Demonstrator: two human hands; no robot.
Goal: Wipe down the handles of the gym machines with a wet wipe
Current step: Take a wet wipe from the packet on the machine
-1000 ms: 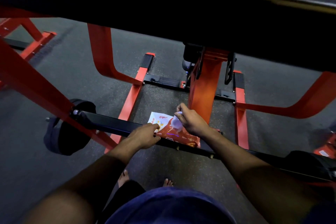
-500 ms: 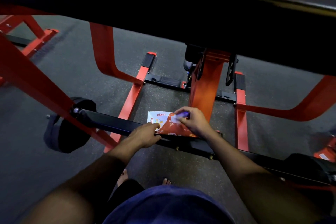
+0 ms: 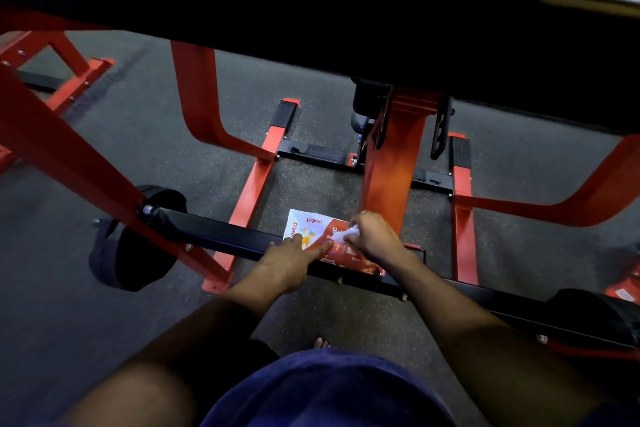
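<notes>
Wipe pack (image 3: 313,230), orange and white, "Pigeon" print, lies across black crossbar (image 3: 221,236) of red machine frame (image 3: 394,163), about mid-length of bar. Left hand (image 3: 291,262) rests on bar's near edge, fingers extended flat, fingertips pressing pack's near side, nothing gripped. Right hand (image 3: 374,236) over pack's right part, fingers curled, pinching white wet wipe (image 3: 346,234) at pack's opening. Black padded roller (image 3: 131,243) at bar's left end. Bare toes (image 3: 321,343) on dark rubber floor (image 3: 156,135) below bar.
</notes>
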